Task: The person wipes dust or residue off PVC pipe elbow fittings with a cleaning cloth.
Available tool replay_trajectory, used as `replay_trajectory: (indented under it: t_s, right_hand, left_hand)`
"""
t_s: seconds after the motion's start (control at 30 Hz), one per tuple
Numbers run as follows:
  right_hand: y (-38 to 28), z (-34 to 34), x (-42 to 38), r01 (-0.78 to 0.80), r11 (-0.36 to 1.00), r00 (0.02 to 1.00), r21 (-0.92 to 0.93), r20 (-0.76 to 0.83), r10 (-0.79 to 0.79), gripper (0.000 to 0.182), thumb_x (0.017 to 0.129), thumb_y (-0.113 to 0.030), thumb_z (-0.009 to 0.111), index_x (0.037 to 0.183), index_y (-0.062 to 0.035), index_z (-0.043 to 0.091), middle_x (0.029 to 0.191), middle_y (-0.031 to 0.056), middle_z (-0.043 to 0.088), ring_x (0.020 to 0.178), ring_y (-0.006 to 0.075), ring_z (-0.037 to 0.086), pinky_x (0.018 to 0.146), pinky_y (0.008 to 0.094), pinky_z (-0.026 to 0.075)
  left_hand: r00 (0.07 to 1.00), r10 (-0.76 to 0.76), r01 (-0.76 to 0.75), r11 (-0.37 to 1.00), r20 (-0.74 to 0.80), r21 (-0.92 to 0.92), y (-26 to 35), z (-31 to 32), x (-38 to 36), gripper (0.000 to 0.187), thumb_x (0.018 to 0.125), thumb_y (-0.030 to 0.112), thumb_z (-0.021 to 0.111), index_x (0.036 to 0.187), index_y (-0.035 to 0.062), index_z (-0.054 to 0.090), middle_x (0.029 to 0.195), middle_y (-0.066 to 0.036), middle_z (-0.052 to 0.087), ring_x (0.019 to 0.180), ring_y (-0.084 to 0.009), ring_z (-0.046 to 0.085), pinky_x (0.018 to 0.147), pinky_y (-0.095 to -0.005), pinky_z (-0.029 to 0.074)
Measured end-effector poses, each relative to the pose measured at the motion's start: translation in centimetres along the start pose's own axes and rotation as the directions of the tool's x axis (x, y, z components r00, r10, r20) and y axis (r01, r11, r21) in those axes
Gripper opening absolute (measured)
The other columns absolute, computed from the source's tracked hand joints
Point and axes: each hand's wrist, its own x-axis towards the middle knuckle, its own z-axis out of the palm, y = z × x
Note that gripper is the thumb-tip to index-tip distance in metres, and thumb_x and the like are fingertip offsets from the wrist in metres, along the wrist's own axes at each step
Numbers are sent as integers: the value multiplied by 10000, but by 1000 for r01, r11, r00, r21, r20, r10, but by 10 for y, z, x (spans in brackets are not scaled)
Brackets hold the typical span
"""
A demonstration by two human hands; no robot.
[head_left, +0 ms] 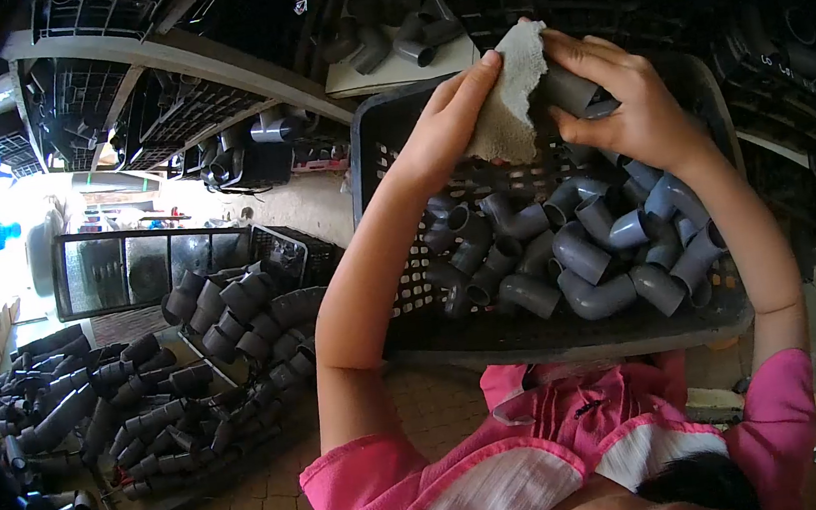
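My left hand (448, 119) is closed on a rough, pale grey-green cloth (510, 107), thumb on its upper edge. The cloth lies against a dark grey pipe fitting (568, 91), which my right hand (634, 100) grips from the other side. Part of the fitting is hidden behind the cloth and fingers, so its full shape does not show. Both hands are raised over the far part of a black plastic crate (559, 346). Inside the crate lie many loose grey pipe elbows (585, 260), jumbled together, some with their open ends facing up.
To the left a large heap of grey pipe fittings (143, 406) spreads low. A dark crate (282, 254) stands behind it. Racks with black crates (98, 94) rise at the upper left. Beyond the crate, more elbows (414, 38) rest on a pale board (348, 78).
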Motion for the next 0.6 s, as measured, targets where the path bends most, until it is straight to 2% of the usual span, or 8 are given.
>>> replay_trajectory:
  t_s: [0.07, 0.17, 0.27, 0.37, 0.43, 0.5, 0.6]
  right_hand:
    - [-3, -4, 4, 21, 1000, 1000, -21, 17, -20, 658, 697, -115, 738, 1306, -13, 510, 1274, 146, 568, 1072, 287, 590, 916, 373, 483]
    - [-6, -1, 3, 22, 997, 1000, -69, 14, -21, 669, 690, -106, 742, 1312, -26, 509, 1246, 145, 585, 1015, 286, 602, 886, 367, 495]
    - [-6, 1, 3, -2, 998, 1000, -62, -6, 2, 684, 690, -105, 743, 1328, -53, 503, 1248, 132, 587, 993, 274, 605, 875, 356, 501]
    - [-7, 4, 4, 9, 998, 1000, -68, -14, -10, 697, 695, -102, 739, 1347, -83, 493, 1254, 117, 588, 988, 257, 605, 875, 350, 504]
    - [-8, 4, 4, 17, 997, 1000, -71, -11, -18, 698, 699, -100, 735, 1353, -96, 490, 1252, 108, 592, 983, 246, 603, 882, 346, 505]
    - [-8, 2, 4, 13, 998, 1000, -62, -9, -13, 692, 703, -100, 734, 1352, -104, 493, 1247, 101, 597, 977, 234, 601, 891, 342, 505]
    - [-7, 1, 4, 32, 998, 999, -48, -33, -34, 689, 688, -32, 716, 1343, -79, 508, 1300, 120, 562, 900, 234, 571, 846, 326, 496]
  left_hand:
    - [998, 63, -63, 997, 14, 39, 3, 1, -2, 564, 953, 475, 492, 1209, -22, 563, 1071, -78, 626, 976, -107, 569, 819, -243, 465]
    - [974, 227, -225, 941, 23, 251, 5, 9, -7, 578, 955, 478, 491, 1223, -30, 553, 1069, -78, 625, 973, -104, 562, 841, -240, 452]
    - [979, 197, -184, 960, -43, 212, 7, 16, -8, 576, 967, 471, 467, 1251, -26, 533, 1086, -80, 620, 997, -97, 550, 860, -246, 443]
    - [980, 96, -91, 995, -174, 32, -1, 14, 2, 553, 976, 480, 435, 1215, -3, 557, 1011, -66, 635, 914, -93, 584, 759, -243, 478]
    - [987, 59, -39, 991, -152, 130, 1, 10, -2, 535, 978, 489, 419, 1170, 16, 579, 941, -52, 637, 827, -93, 597, 669, -234, 479]
    - [991, 12, 4, 993, -136, 122, 4, 9, -3, 537, 973, 502, 418, 1146, 23, 589, 904, -46, 638, 779, -97, 605, 622, -231, 479]
    - [990, -73, 67, 996, -116, -60, 8, 11, -4, 564, 956, 529, 435, 1143, 19, 587, 899, -50, 637, 762, -109, 609, 616, -232, 479]
